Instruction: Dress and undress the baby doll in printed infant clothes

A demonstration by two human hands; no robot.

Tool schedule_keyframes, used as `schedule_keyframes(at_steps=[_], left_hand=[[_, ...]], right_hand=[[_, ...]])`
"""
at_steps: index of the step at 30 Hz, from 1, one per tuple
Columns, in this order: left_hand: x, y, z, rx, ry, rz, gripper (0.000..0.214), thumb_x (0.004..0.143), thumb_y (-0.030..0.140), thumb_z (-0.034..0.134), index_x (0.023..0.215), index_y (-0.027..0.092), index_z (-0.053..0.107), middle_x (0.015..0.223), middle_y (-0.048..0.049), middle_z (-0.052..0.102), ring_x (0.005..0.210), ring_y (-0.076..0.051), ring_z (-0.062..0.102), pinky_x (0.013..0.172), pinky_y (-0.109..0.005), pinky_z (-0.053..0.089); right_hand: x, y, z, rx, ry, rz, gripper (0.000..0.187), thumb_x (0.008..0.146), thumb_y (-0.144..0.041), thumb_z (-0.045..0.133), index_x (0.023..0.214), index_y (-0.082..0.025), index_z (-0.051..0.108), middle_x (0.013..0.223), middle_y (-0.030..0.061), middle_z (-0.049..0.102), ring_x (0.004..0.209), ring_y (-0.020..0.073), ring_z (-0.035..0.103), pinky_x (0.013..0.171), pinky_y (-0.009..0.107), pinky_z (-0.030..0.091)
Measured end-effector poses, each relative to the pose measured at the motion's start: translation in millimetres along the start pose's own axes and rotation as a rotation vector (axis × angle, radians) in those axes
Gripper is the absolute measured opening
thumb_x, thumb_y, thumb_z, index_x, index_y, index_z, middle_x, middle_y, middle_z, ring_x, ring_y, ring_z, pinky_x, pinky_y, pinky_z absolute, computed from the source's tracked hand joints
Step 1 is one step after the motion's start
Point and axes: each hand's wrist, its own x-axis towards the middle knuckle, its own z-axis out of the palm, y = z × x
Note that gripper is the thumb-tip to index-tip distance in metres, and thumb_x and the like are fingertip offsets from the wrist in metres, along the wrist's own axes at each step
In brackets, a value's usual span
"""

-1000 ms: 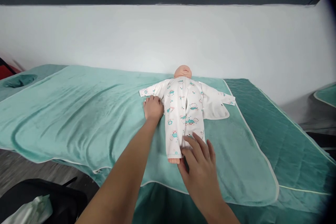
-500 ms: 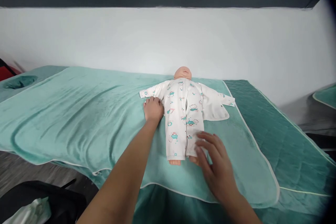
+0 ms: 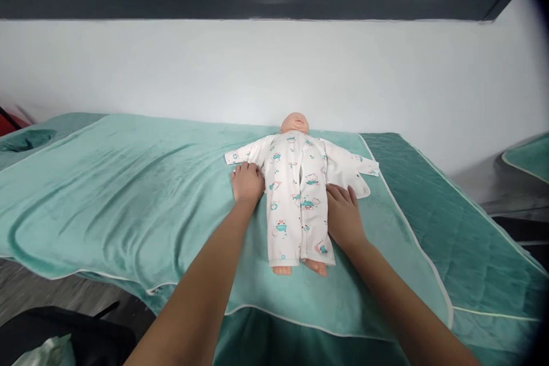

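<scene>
A baby doll (image 3: 295,122) lies on its back with its head toward the wall. It wears a white printed baby shirt (image 3: 343,163), sleeves spread out sideways, and matching printed trousers (image 3: 283,206). Bare feet show below the cuffs. My left hand (image 3: 247,183) rests palm down against the doll's left-of-view side, fingers over the shirt's edge under the sleeve. On the other side, my right hand (image 3: 344,214) lies along the trousers, fingers stretched toward the shirt's spread flap. Both thumbs are largely hidden, and no firm grip shows.
A light green blanket (image 3: 141,183) with a pale edge lies under the doll, over a darker green quilted cover (image 3: 446,211). A white wall (image 3: 214,68) stands behind. At lower left is a black bag-like object (image 3: 94,331) with a pale packet (image 3: 49,351).
My right hand has moved up from near the doll's foot to the side of its trousers. My left hand stays by the doll's side. The view has shifted slightly.
</scene>
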Motion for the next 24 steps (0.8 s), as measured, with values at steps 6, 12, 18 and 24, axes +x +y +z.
schedule_keyframes(at_steps=[6,12,18,24], left_hand=[[-8,7,-12.2,0.053,-0.019,0.176,0.030,0.095,0.021,0.038,0.104,0.019,0.066,0.116,-0.0140,0.062,0.113,-0.030,0.051,0.092,-0.044,0.039],[-50,1,-28.7,-0.010,-0.105,0.527,0.031,0.093,0.025,0.048,0.119,0.018,0.064,0.121,-0.0148,0.063,0.121,-0.030,0.048,0.098,-0.043,0.040],[-67,0,-33.2,-0.188,-0.187,0.651,0.047,0.091,0.032,0.055,0.136,0.019,0.055,0.140,-0.0115,0.058,0.135,-0.028,0.045,0.119,-0.045,0.028],[-54,17,-33.3,-0.423,-0.248,0.545,0.052,0.088,0.042,0.059,0.135,0.022,0.054,0.143,-0.0083,0.055,0.129,-0.031,0.052,0.110,-0.041,0.043]], right_hand=[[9,7,2,0.043,-0.041,-0.065,0.035,0.092,-0.019,0.049,0.124,-0.020,0.063,0.128,0.0093,0.062,0.127,0.0252,0.048,0.117,0.045,0.025],[5,11,6,0.126,-0.070,-0.187,0.032,0.090,-0.019,0.051,0.117,-0.019,0.068,0.124,0.0078,0.065,0.130,0.0243,0.047,0.120,0.045,0.019],[15,9,15,0.268,-0.029,-0.247,0.031,0.087,-0.023,0.056,0.114,-0.016,0.069,0.115,0.0113,0.069,0.120,0.0266,0.056,0.108,0.044,0.040],[28,-3,20,0.285,0.083,-0.095,0.035,0.094,-0.032,0.050,0.123,-0.017,0.063,0.117,0.0132,0.069,0.108,0.0282,0.063,0.088,0.041,0.054]])
